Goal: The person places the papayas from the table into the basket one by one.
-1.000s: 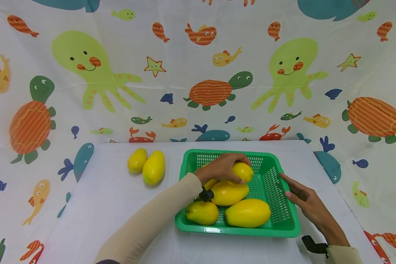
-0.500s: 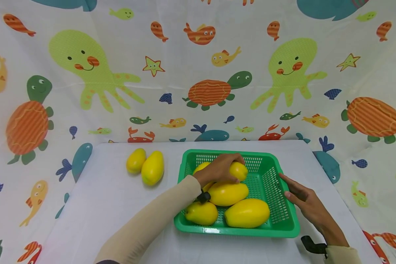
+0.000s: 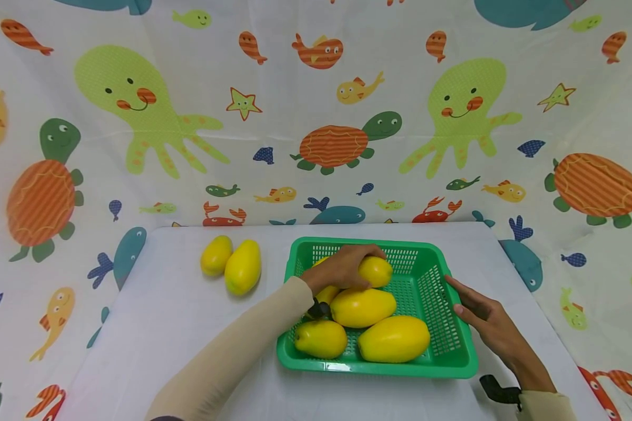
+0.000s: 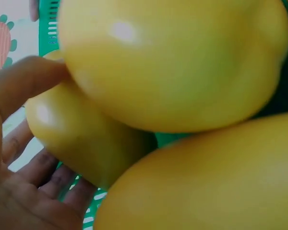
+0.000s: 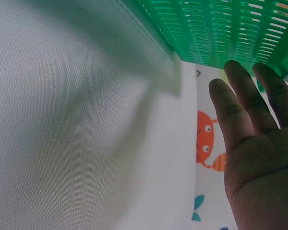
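Note:
My left hand (image 3: pixel 342 269) reaches into the green plastic basket (image 3: pixel 455 327) and grips a yellow mango (image 3: pixel 376 272) in the back half, fingers curled over its far side and thumb on the near side. In the left wrist view, that hand (image 4: pixel 24 177) curves around a mango (image 4: pixel 77 129) lying below other large ones. Closer to the front of the basket lie more mangoes (image 3: pixel 394 339), and others beneath my wrist are partly hidden. At the basket's right wall, my right hand (image 3: pixel 492 324) rests with straight fingers; the right wrist view shows the fingertips (image 5: pixel 233 69) right by its slotted side.
Two more mangoes (image 3: pixel 243 268) lie side by side on the white tablecloth (image 3: pixel 189 327), left of the basket. Behind the table hangs a white curtain (image 3: pixel 274 70) printed with sea animals.
My left hand has moved a little to the left inside the basket, bringing the gripped mango along. The right hand stays at the basket's right side.

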Demonstrator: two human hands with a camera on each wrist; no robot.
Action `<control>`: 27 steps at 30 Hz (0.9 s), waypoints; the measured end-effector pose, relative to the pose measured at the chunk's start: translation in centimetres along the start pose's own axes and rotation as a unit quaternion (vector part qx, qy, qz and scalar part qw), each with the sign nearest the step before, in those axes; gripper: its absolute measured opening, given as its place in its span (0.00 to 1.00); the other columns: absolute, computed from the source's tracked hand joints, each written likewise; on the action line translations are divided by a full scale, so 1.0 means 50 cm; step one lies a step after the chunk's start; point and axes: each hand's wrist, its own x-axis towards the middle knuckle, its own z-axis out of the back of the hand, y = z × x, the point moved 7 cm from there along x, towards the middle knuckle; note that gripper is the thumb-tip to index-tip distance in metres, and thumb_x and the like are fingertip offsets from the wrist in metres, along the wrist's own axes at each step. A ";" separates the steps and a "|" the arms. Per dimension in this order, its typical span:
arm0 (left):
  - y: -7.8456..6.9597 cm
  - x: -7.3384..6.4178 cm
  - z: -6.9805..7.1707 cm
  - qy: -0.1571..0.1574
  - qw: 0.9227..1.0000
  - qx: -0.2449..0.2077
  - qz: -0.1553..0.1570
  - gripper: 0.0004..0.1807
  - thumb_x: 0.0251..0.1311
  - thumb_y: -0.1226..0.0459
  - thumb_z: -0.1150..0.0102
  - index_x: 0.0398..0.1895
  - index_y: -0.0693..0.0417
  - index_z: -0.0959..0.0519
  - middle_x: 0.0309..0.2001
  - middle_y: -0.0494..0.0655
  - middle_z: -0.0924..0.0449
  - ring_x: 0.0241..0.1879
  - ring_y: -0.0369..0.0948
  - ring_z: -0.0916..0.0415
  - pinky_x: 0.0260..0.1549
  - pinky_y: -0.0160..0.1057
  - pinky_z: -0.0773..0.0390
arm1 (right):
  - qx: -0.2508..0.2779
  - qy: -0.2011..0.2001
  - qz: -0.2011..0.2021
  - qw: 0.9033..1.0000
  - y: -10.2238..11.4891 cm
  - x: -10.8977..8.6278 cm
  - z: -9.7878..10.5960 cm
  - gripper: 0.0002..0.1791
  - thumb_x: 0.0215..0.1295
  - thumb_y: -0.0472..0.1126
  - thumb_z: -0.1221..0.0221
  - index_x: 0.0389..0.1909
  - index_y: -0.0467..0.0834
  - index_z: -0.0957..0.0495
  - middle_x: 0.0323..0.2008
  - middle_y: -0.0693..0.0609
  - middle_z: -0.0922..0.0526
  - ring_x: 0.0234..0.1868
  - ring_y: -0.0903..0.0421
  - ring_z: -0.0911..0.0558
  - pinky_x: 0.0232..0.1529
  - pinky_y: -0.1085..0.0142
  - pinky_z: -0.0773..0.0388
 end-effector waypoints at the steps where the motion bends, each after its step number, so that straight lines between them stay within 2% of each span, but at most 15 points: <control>1: 0.000 -0.001 0.002 -0.005 1.000 0.003 -0.001 0.34 0.62 0.65 0.25 0.72 0.44 0.26 0.66 0.42 0.20 0.54 0.42 0.24 0.57 0.39 0.20 | 0.004 0.001 0.005 1.000 0.000 0.000 0.000 0.33 0.84 0.47 0.46 0.85 0.53 0.42 0.83 0.37 0.40 0.61 0.86 0.29 0.56 0.79 0.21; 5: -0.004 -0.007 0.007 -0.026 0.999 0.018 -0.010 0.34 0.62 0.63 0.23 0.70 0.46 0.25 0.65 0.42 0.19 0.55 0.41 0.23 0.59 0.39 0.20 | 0.011 0.006 0.014 1.000 -0.003 0.000 -0.002 0.33 0.84 0.46 0.47 0.85 0.54 0.42 0.83 0.41 0.40 0.62 0.86 0.29 0.57 0.80 0.22; 9: -0.008 -0.012 0.011 -0.036 0.998 0.046 -0.018 0.33 0.61 0.61 0.22 0.70 0.47 0.24 0.63 0.44 0.19 0.55 0.42 0.24 0.60 0.40 0.20 | 0.011 0.008 0.014 1.000 -0.004 -0.001 -0.003 0.33 0.84 0.46 0.47 0.85 0.54 0.42 0.83 0.41 0.40 0.62 0.86 0.29 0.57 0.80 0.22; 13: -0.006 -0.015 0.014 -0.029 0.997 0.064 -0.017 0.33 0.61 0.61 0.23 0.70 0.47 0.24 0.62 0.46 0.20 0.55 0.42 0.25 0.61 0.41 0.20 | 0.013 0.008 0.016 1.000 -0.004 -0.001 -0.002 0.33 0.84 0.45 0.47 0.85 0.54 0.42 0.83 0.40 0.40 0.62 0.86 0.29 0.58 0.80 0.22; 21: 0.001 -0.018 0.015 0.003 0.997 0.082 -0.010 0.36 0.63 0.64 0.26 0.74 0.46 0.27 0.69 0.45 0.23 0.60 0.43 0.25 0.66 0.43 0.21 | 0.010 0.005 0.013 1.000 -0.005 -0.001 -0.004 0.33 0.84 0.46 0.47 0.85 0.54 0.42 0.83 0.38 0.40 0.62 0.87 0.30 0.58 0.80 0.23; 27: 0.001 -0.022 0.016 -0.006 0.997 0.078 -0.012 0.36 0.64 0.63 0.25 0.75 0.47 0.26 0.71 0.45 0.23 0.64 0.44 0.25 0.71 0.44 0.24 | 0.012 0.003 0.015 1.000 -0.005 -0.002 -0.004 0.33 0.84 0.45 0.46 0.84 0.53 0.41 0.83 0.46 0.39 0.63 0.87 0.30 0.58 0.81 0.23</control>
